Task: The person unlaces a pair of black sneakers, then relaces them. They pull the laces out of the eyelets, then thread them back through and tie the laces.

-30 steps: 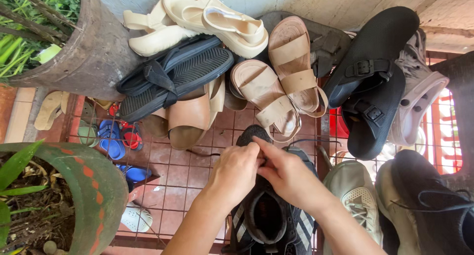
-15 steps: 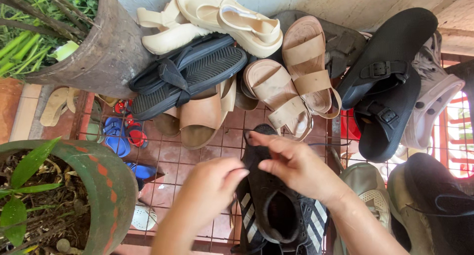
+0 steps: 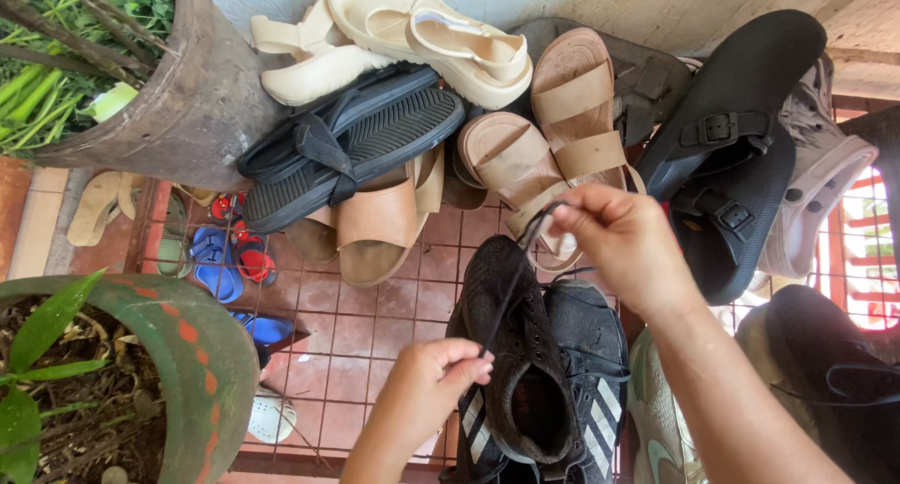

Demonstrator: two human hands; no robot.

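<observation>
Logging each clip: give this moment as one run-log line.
left hand: pinches black shoelace | right hand: pulls lace end up | black striped sneaker: on wire shoe rack

The sneaker (image 3: 525, 353) is showing black all over, with white diagonal stripes (image 3: 473, 418) running down its side, and the lace (image 3: 511, 278) is reading black too. Behind it, the strappy sandals (image 3: 553, 137) are glowing tan, the chunky pair (image 3: 412, 34) is looking cream, and the buckled sandals (image 3: 722, 156) are sitting matte black. The floor tiles (image 3: 366, 325) are showing terracotta red, and the planter (image 3: 197, 353) is wearing green with orange dashes.
</observation>
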